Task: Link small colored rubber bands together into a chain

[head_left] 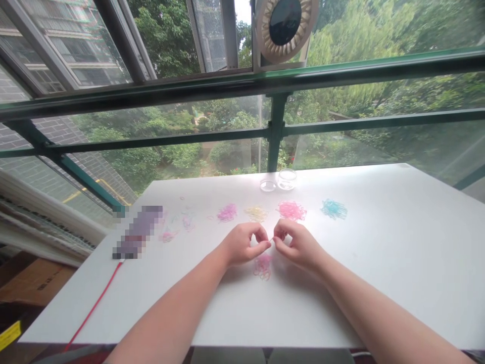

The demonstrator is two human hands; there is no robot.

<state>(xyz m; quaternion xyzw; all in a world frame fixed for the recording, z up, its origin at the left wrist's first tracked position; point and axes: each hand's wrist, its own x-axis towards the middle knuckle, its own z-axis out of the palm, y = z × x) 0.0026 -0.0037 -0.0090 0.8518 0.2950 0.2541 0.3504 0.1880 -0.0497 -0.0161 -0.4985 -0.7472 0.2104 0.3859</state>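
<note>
My left hand (246,243) and my right hand (297,245) meet above the middle of the white table (379,283), each with thumb and forefinger pinched together. A tiny pale rubber band (271,239) shows as a thin strand between the fingertips; its full shape is hidden. Just below them lies a pile of pink rubber bands (262,266). Behind the hands are separate piles of small bands: purple (227,212), pale yellow (256,213), bright pink (291,210) and turquoise (334,208).
A clear round container (287,179) stands at the back edge beside a clear lid (268,186). Loose mixed bands (167,236) lie at the left near a blurred-out dark object (139,232) with a red cable (94,306). A green railing (227,135) runs behind the table.
</note>
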